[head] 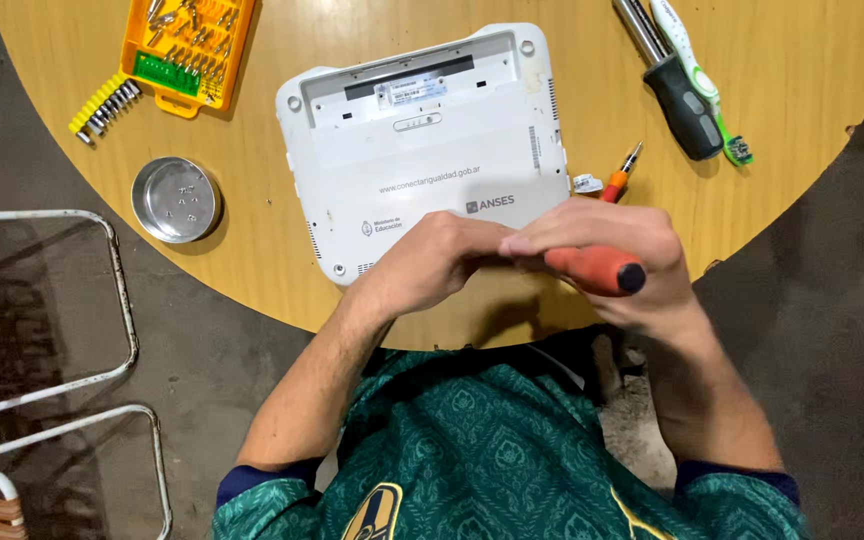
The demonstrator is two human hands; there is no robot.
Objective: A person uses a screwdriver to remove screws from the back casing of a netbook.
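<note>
A round wooden table (812, 70) stands on a dark grey floor (832, 330), and at the far left there is a metal chair frame (117, 300) with woven straps. On the left part of the table lies a yellow bit case (187, 45) with a loose strip of bits (104, 103) beside it, and a little nearer to the person there is a small round metal dish (176, 199) with some screws inside. In the middle lies a white laptop (422, 140), turned bottom side up, its near edge just in front of the hands. The left hand (430, 255) is closed into a loose fist and its fingers meet the fingertips of the right hand; what it holds, if anything, I cannot tell. The right hand (612, 250) is closed around an orange screwdriver handle (595, 270) with a black end cap, which points to the right; the blade is hidden between the hands. Just behind the right hand a small orange screwdriver (620, 178) lies beside the laptop's right edge. Farther right lie a big black-handled screwdriver (674, 85) and a white-green toothbrush (700, 80), touching each other.
</note>
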